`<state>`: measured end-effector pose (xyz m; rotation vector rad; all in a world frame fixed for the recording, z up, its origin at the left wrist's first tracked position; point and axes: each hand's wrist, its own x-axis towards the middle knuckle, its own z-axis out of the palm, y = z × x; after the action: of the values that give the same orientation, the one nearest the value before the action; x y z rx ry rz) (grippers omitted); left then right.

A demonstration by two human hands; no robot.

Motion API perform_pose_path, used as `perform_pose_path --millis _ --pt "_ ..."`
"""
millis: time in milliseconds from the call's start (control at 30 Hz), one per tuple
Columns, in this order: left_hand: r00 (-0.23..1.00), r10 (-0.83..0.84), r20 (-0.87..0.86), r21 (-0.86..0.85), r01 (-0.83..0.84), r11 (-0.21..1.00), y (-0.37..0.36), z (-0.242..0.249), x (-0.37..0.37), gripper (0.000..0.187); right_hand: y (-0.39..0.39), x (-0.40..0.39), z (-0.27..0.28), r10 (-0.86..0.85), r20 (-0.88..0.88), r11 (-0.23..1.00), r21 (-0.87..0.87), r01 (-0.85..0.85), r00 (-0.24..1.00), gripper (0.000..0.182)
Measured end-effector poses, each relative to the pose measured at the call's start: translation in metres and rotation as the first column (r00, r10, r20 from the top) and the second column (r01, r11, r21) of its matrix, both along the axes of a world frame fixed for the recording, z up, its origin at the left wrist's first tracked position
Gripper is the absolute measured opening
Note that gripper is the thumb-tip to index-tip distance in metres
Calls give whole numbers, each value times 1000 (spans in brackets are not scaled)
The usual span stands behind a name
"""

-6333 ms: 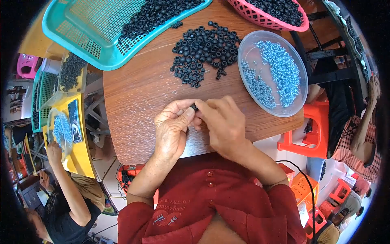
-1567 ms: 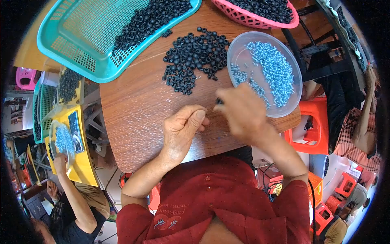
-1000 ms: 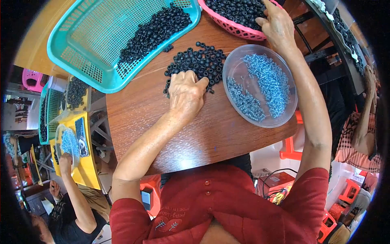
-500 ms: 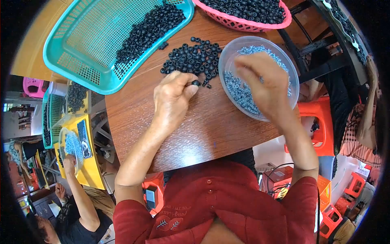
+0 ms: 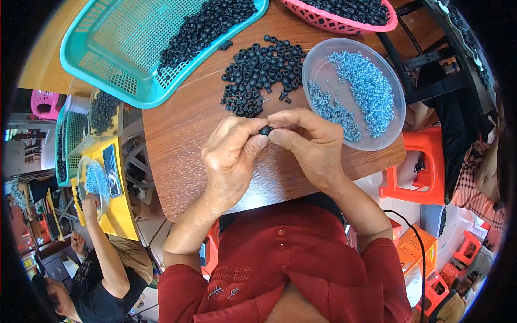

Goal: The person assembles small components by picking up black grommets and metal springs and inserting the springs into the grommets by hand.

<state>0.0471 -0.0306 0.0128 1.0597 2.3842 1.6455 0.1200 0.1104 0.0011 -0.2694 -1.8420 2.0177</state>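
Observation:
My left hand [image 5: 231, 156] pinches a small black round piece [image 5: 265, 130] between thumb and fingertips, above the brown table [image 5: 177, 156]. My right hand [image 5: 312, 145] meets it from the other side, thumb and fingers closed at the same piece; whether it holds something tiny there is hidden. A pile of black pieces [image 5: 258, 67] lies on the table just beyond my hands. To the right stands a clear round tub [image 5: 398, 116] with small blue-silver parts [image 5: 371, 91] in it.
A teal basket [image 5: 156, 99] of black pieces stands at the upper left, a pink basket [image 5: 344, 26] of them at the top. Red stools [image 5: 425, 141] are at the right. At the lower left a co-worker's arm [image 5: 105, 253] reaches to a yellow table [image 5: 121, 215].
My right hand has left the tub and come to my left hand at the black piece. The blue-silver parts are now in full view. The camera view has shifted slightly.

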Motion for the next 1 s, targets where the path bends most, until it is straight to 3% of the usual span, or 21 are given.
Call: perform_pose_path --millis 67,200,233,267,300,433,467,500,533,600,633,667,700,733,767,800,867,1000 --pt "984 11 -177 -17 -14 1000 -2 -2 1 20 -2 2 2 -3 -1 999 34 3 1000 19" --pt "971 37 -235 -67 -55 996 -8 -4 9 22 -7 4 -6 -20 -64 983 182 31 998 12" --pt "998 58 3 -15 -58 998 -10 -4 12 21 -8 4 -6 -15 -65 982 185 27 998 12" --pt "968 63 242 36 -74 997 -10 -5 16 20 -9 4 -5 -30 -114 946 317 65 993 11" --pt "788 -28 615 257 -166 952 -10 -13 20 20 -10 4 -5 -39 -166 891 441 109 985 11" --pt "733 -60 677 313 -213 925 -12 -21 24 20 -11 5 -6 -15 -223 865 485 125 975 12" --pt "985 129 114 151 -145 978 -12 -20 20 18 -11 7 -2 -6 -207 859 500 111 978 11" --pt "844 150 -514 -29 -192 981 -14 -20 17 17 -10 8 1 3 -192 852 514 98 981 11" --pt "845 152 -513 -29 -194 980 -17 -18 16 17 -10 9 2 5 -190 852 515 95 982 11" --pt "965 156 -209 -90 -178 980 -23 -14 14 13 -10 9 2 -25 -205 831 539 134 979 12" --pt "981 148 129 8 -150 989 -24 -14 13 14 -11 7 1 -20 -206 831 541 131 978 12" --pt "980 152 129 10 -154 988 -24 -15 12 14 -13 4 -2 37 -267 792 596 135 963 14" --pt "814 17 580 240 -191 952 -22 -18 9 15 -16 1 -5 98 -321 748 648 143 942 16" --pt "474 -231 850 411 -322 853 -21 -20 7 17 -20 0 -9 102 -320 746 651 140 942 16" --pt "357 -294 887 422 -364 830 -20 -20 8 18 -25 -1 -12 119 -343 688 705 172 932 18" --pt "356 -295 887 424 -369 827 -21 -23 8 18 -28 -2 -14 138 -364 625 753 204 921 19" --pt "184 -390 902 430 -460 777 -22 -34 7 18 -31 -2 -12 143 -300 582 796 166 943 20" --pt "148 -464 873 478 -450 754 -25 -36 5 20 -16 -15 -12 135 -299 542 820 182 945 17"
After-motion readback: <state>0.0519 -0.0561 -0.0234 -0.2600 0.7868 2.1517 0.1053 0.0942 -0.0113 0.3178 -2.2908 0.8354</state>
